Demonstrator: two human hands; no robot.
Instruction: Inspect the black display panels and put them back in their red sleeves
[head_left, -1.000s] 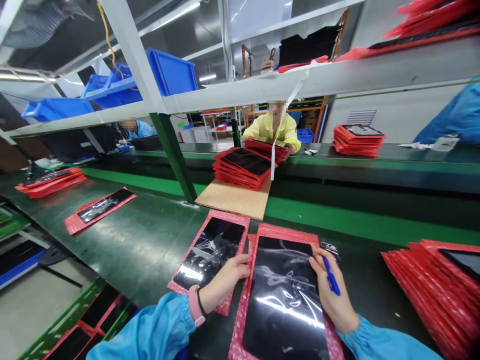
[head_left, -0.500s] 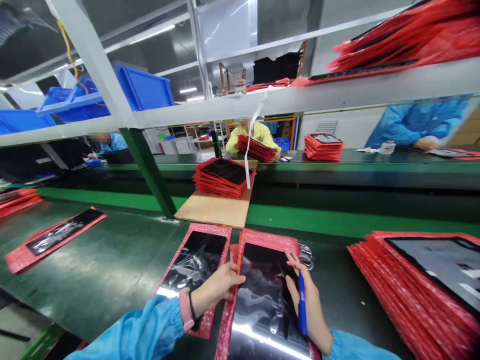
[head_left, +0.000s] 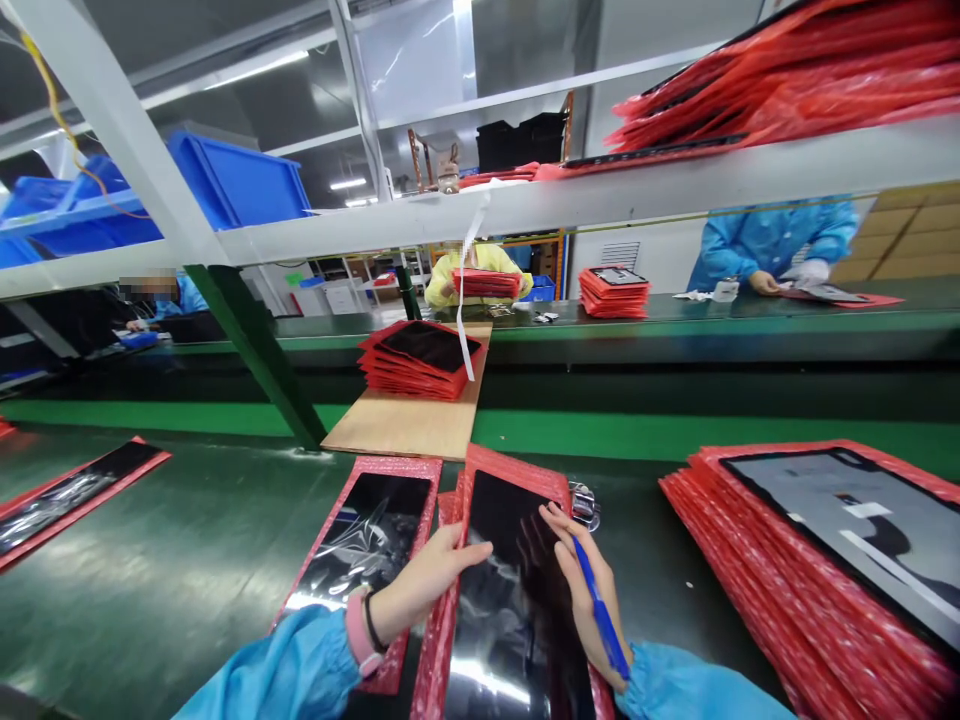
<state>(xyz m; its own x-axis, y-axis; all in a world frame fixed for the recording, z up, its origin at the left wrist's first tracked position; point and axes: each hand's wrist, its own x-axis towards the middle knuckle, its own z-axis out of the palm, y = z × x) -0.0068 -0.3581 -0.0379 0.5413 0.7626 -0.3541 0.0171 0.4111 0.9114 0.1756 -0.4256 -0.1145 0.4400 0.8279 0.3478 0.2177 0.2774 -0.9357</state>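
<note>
In front of me lies a glossy black screen panel [head_left: 495,590] on a red bubble-wrap sleeve [head_left: 442,640]. My left hand [head_left: 424,585] grips its left edge, thumb on top and fingers partly hidden below. Over the panel's right side is my right hand [head_left: 589,590], fingertips against the dark surface near the upper right. A blue pen [head_left: 600,610] is tucked in that hand and slants down towards the wrist. Left of the panel, a second black panel [head_left: 375,530] with crinkled clear film rests on its own red sleeve.
A tall stack of red-sleeved panels [head_left: 810,560] stands at right. Ahead, another red stack [head_left: 420,360] sits on a wooden board [head_left: 405,425]. A green post [head_left: 255,350] rises at left, and a white shelf [head_left: 525,215] crosses above. Co-workers sit across the line.
My view has swung slightly right, so the scene sits further left. My left thumb now stretches further over the panel's edge. Across the line, the co-worker in yellow has levelled the held red stack.
</note>
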